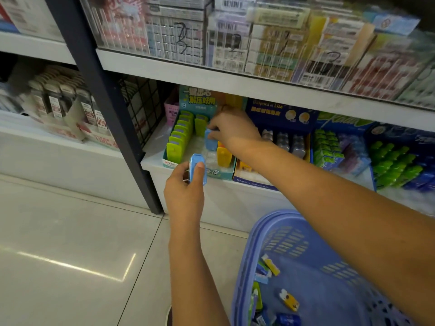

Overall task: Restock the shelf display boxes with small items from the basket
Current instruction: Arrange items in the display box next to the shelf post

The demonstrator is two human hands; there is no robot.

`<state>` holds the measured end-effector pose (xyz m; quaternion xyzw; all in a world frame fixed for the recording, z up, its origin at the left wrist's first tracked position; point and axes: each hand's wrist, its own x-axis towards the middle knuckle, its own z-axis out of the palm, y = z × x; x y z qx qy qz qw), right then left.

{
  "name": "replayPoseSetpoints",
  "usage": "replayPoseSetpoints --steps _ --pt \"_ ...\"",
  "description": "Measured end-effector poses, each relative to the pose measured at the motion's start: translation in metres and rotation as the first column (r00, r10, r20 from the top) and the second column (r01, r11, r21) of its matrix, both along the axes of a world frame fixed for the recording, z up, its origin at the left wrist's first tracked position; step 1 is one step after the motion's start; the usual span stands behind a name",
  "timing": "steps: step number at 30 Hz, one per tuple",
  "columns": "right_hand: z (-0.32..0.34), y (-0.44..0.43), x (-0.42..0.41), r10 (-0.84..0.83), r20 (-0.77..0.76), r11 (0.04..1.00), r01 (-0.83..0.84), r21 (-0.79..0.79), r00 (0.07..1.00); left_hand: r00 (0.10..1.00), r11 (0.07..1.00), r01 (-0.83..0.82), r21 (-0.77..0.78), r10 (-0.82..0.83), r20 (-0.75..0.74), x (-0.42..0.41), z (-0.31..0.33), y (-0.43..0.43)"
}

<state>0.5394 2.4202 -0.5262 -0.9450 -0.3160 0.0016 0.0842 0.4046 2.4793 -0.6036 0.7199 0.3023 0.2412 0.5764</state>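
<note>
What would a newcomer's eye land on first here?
Two bare hands at the lower shelf: the right hand pinches a blue case inside a teal display box, beside a row of lime-green cases, while the left hand holds a second blue case just in front of the box. At lower right sits a blue basket with a few small packets inside.

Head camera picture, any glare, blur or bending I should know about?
Head view, lower left: a bright angled reflection streaks the floor tiles; head view, top: the stacked packets look smeared; head view, overall: the white shelf edge slants and the dark post leans, likely wide-angle distortion; head view, centre: the left hand and right hand look fairly sharp.
</note>
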Motion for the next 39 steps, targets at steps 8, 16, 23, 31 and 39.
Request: replayPoseSetpoints --steps 8,16,23,31,39 --pt "-0.019 -0.013 -0.014 0.004 0.109 1.000 -0.007 0.028 0.994 0.998 0.993 0.054 -0.109 -0.049 0.047 -0.003 0.005 0.002" --pt "0.003 -0.011 -0.009 -0.006 -0.107 1.000 0.006 0.004 0.994 0.980 0.920 0.114 -0.376 -0.040 0.197 -0.010 0.018 -0.001" --pt "0.014 -0.025 -0.063 0.086 -0.495 0.826 0.216 0.520 0.864 0.959 0.994 -0.039 -0.104 0.066 0.276 -0.011 0.023 -0.004" --pt "0.025 -0.020 -0.059 0.026 -0.428 0.845 0.208 0.492 0.904 0.941 0.993 -0.097 0.072 0.068 0.330 0.001 0.027 -0.020" --pt "0.025 -0.028 -0.044 0.172 -0.417 0.870 0.061 0.489 0.893 0.891 0.878 0.016 -0.478 0.204 0.405 -0.001 0.035 -0.003"
